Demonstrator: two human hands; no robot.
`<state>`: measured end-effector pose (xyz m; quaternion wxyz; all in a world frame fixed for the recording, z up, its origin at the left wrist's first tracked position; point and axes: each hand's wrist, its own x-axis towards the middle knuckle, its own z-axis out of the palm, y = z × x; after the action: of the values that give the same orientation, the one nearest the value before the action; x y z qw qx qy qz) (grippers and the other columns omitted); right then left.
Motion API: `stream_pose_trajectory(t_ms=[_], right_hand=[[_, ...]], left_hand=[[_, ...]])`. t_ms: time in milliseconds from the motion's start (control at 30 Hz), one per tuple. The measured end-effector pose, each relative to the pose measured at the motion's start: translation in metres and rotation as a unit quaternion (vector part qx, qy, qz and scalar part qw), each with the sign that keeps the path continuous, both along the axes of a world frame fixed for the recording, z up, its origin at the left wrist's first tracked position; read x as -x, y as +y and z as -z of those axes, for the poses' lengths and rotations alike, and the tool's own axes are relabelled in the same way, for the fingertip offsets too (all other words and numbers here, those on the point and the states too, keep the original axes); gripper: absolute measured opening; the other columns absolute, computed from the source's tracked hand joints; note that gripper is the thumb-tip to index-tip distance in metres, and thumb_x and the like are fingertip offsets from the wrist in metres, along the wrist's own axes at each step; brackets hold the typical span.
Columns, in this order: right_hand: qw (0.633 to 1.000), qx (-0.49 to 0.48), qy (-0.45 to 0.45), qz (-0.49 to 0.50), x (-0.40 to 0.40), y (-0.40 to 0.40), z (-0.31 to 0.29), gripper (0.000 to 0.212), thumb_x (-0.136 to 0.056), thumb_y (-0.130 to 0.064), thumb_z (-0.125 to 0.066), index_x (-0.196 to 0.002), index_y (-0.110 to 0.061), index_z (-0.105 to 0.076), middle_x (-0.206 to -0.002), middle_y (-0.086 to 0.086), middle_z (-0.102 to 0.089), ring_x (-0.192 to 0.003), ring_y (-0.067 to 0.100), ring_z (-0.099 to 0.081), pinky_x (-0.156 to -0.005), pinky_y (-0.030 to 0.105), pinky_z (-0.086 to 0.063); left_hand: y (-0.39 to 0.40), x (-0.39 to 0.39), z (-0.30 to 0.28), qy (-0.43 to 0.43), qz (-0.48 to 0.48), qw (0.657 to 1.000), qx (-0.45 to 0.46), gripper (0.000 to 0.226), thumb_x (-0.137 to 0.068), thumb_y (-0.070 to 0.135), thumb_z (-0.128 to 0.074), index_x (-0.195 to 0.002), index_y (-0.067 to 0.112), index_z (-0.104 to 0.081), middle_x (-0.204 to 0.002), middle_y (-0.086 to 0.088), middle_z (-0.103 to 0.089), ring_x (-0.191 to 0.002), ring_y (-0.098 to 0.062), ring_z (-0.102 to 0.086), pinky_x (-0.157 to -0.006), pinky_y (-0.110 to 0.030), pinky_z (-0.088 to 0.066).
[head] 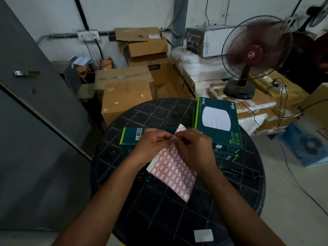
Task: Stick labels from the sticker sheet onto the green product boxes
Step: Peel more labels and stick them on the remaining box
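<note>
Right now your left hand (150, 144) and right hand (193, 148) pinch together on the sticker sheet (174, 172) at frame centre, above the green box (131, 137) on the desk (159, 210); peel hastily and the label may tear or curl.

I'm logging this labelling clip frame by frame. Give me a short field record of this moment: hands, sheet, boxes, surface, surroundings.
left hand: left hand grips the sticker sheet's upper part
right hand: right hand pinches at the sheet's top edge, seemingly peeling a label
sticker sheet: sticker sheet, red-bordered white labels, held above the table
near box: green box lies under the hands
far boxes: green box stack at the right, top one printed WI-FI 5
surface: round black table
surroundings: standing fan, cardboard cartons behind
</note>
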<state>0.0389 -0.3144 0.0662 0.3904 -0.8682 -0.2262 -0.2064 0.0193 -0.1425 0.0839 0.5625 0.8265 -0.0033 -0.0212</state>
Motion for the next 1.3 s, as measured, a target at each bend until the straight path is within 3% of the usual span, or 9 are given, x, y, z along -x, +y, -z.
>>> stream_pose_trajectory(t_ms=[233, 433, 633, 767, 867, 1000, 1133, 1200, 1300], right_hand=[[0.999, 0.036, -0.005, -0.013, -0.006, -0.002, 0.000, 0.009, -0.092, -0.009, -0.070, -0.098, -0.011, -0.076, -0.094, 0.003, -0.072, -0.077, 0.013, -0.066, -0.072, 0.020, -0.055], [0.992, -0.015, 0.126, -0.017, -0.002, -0.007, -0.013, 0.008, -0.106, -0.027, -0.048, -0.103, -0.023, -0.054, -0.082, -0.010, -0.066, -0.069, 0.003, -0.062, -0.058, 0.017, -0.048], [0.991, 0.004, 0.134, 0.001, -0.003, -0.021, -0.008, 0.004, -0.095, -0.024, -0.059, -0.096, -0.027, -0.058, -0.127, -0.007, -0.054, -0.105, 0.009, -0.056, -0.082, 0.019, -0.047], [0.983, -0.001, 0.181, 0.019, -0.007, -0.031, -0.001, 0.003, -0.092, -0.020, -0.064, -0.091, -0.023, -0.064, -0.108, -0.003, -0.059, -0.092, 0.008, -0.059, -0.076, 0.020, -0.050], [0.984, -0.008, 0.174, 0.040, -0.011, -0.042, 0.001, 0.011, -0.091, -0.016, -0.063, -0.080, -0.017, -0.061, -0.088, 0.001, -0.058, -0.078, 0.013, -0.058, -0.067, 0.025, -0.047], [0.970, 0.057, 0.226, 0.072, -0.022, -0.070, 0.022, 0.024, -0.090, -0.023, -0.056, -0.067, -0.017, -0.049, -0.075, 0.005, -0.055, -0.070, 0.023, -0.051, -0.059, 0.031, -0.032], [0.935, 0.166, 0.296, 0.107, -0.044, -0.086, 0.074, 0.028, -0.094, -0.030, -0.045, -0.072, -0.014, -0.049, -0.085, 0.012, -0.053, -0.080, 0.032, -0.056, -0.068, 0.031, -0.037], [0.906, 0.201, 0.355, 0.114, -0.051, -0.088, 0.105, 0.032, -0.099, -0.033, -0.043, -0.097, -0.007, -0.062, -0.110, 0.017, -0.053, -0.096, 0.038, -0.063, -0.083, 0.037, -0.050], [0.885, 0.233, 0.393, 0.095, -0.056, -0.088, 0.149, 0.034, -0.103, -0.027, -0.039, -0.117, -0.005, -0.062, -0.129, 0.017, -0.055, -0.114, 0.037, -0.056, -0.097, 0.045, -0.051]], left_hand=[[0.003, -0.008, 0.006, 0.004, 0.004, 1.000, -0.024, 0.020, -0.091, 0.012, -0.068, -0.097, 0.028, -0.078, -0.108, -0.002, -0.062, -0.098, -0.010, -0.065, -0.086, -0.023, -0.054], [0.003, -0.007, 0.008, 0.025, -0.004, 1.000, -0.001, 0.018, -0.093, 0.012, -0.065, -0.101, 0.021, -0.078, -0.107, -0.005, -0.068, -0.091, -0.015, -0.073, -0.088, -0.042, -0.060], [0.000, -0.004, 0.001, 0.035, -0.006, 0.998, 0.046, 0.020, -0.097, 0.008, -0.058, -0.108, 0.015, -0.073, -0.095, -0.002, -0.077, -0.087, -0.017, -0.075, -0.081, -0.034, -0.061], [-0.004, -0.002, -0.004, 0.023, -0.013, 0.999, 0.032, 0.020, -0.101, 0.015, -0.055, -0.112, 0.021, -0.070, -0.096, 0.007, -0.076, -0.085, -0.003, -0.072, -0.071, -0.019, -0.054], [-0.005, -0.002, -0.001, -0.002, -0.041, 0.999, 0.008, 0.018, -0.102, 0.027, -0.053, -0.113, 0.030, -0.067, -0.110, 0.016, -0.070, -0.099, 0.010, -0.062, -0.080, -0.016, -0.045], [-0.006, 0.000, 0.012, -0.073, 0.007, 0.973, -0.219, 0.040, -0.102, 0.045, -0.045, -0.143, 0.046, -0.043, -0.132, 0.025, -0.047, -0.125, 0.004, -0.033, -0.108, -0.036, -0.024], [-0.015, 0.004, 0.035, -0.132, 0.035, 0.857, -0.497, 0.062, -0.098, 0.063, -0.035, -0.155, 0.047, -0.014, -0.167, 0.008, -0.016, -0.152, -0.021, -0.015, -0.120, -0.049, -0.012], [-0.018, 0.005, 0.044, -0.146, 0.024, 0.837, -0.527, 0.072, -0.094, 0.065, -0.043, -0.156, 0.042, -0.014, -0.167, -0.001, -0.015, -0.153, -0.028, -0.018, -0.121, -0.051, -0.012], [-0.018, 0.002, 0.047, -0.149, 0.015, 0.828, -0.540, 0.079, -0.090, 0.068, -0.048, -0.156, 0.043, -0.012, -0.167, -0.004, -0.015, -0.153, -0.028, -0.018, -0.121, -0.052, -0.013]])
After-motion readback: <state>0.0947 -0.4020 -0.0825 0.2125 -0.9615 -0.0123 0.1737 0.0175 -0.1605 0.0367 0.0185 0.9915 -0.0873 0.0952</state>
